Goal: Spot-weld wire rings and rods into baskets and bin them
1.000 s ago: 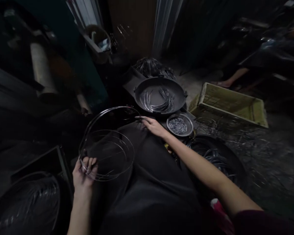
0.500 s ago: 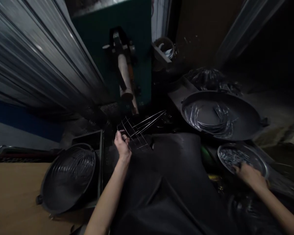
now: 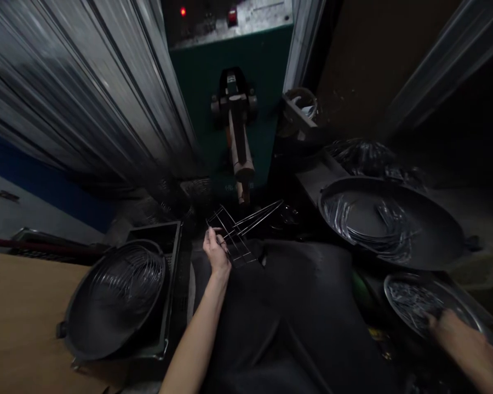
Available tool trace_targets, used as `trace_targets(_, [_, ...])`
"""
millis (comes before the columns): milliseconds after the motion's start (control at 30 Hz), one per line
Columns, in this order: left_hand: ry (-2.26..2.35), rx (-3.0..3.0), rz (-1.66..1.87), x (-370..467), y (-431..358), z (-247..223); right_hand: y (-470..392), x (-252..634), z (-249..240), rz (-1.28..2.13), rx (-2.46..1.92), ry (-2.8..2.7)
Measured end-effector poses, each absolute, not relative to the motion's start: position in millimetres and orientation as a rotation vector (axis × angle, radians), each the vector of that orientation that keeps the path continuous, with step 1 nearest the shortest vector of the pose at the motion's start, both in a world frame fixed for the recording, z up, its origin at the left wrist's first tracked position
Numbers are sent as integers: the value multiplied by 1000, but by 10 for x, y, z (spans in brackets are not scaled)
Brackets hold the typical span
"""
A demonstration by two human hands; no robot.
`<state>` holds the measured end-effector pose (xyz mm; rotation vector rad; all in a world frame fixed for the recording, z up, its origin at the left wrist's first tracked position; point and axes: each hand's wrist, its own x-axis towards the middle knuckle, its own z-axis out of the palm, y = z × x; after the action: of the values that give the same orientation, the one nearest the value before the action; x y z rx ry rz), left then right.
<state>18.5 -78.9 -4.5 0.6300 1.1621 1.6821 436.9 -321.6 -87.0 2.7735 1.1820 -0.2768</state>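
Gently keep the wire frame [image 3: 235,224] pinched steady in the left hand [image 3: 217,250], with the green spot welder [image 3: 240,134] ahead. Pick lightly with the right hand [image 3: 465,340] from the short metal bits [image 3: 413,301] in the round bowl [image 3: 456,299] beneath it. Too blurry to tell if gripping any. Unlike a second ago, no longer holding on with both hands.

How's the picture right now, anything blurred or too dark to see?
Head view: dim, nearly black in places; the right hand at the small bowl is smeared, the left hand and wire frame look sharper. Same head view: a red light glows, and the corrugated sheets catch a faint sheen.
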Motion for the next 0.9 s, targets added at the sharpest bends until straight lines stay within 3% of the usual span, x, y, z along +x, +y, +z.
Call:
trace_targets(100, [1154, 625, 1723, 154, -753, -16, -3099, 4243, -606, -446, 3007, 867])
trace_targets(267, [1135, 649, 1744, 95, -702, -53, -2661, 3912, -183, -355, 3315, 886])
trace_targets(333, [1137, 645, 1758, 78, -684, -77, -2397, 3631, -59, -641, 3507, 1005])
trace_targets(400, [1140, 639, 1769, 65, -669, -91, -2102, 3258, 44, -1239, 3651, 1104])
trace_targets(467, [1136, 638, 1767, 54, -660, -92, -1805, 2848, 133, -1895, 3539, 1218])
trace_targets(533, [1131, 632, 1762, 41, -656, -84, -1523, 2466, 210, -2321, 3337, 1307])
trace_targets(900, [1171, 590, 1735, -57, -622, -91, -733, 1649, 356, -2996, 2972, 1377])
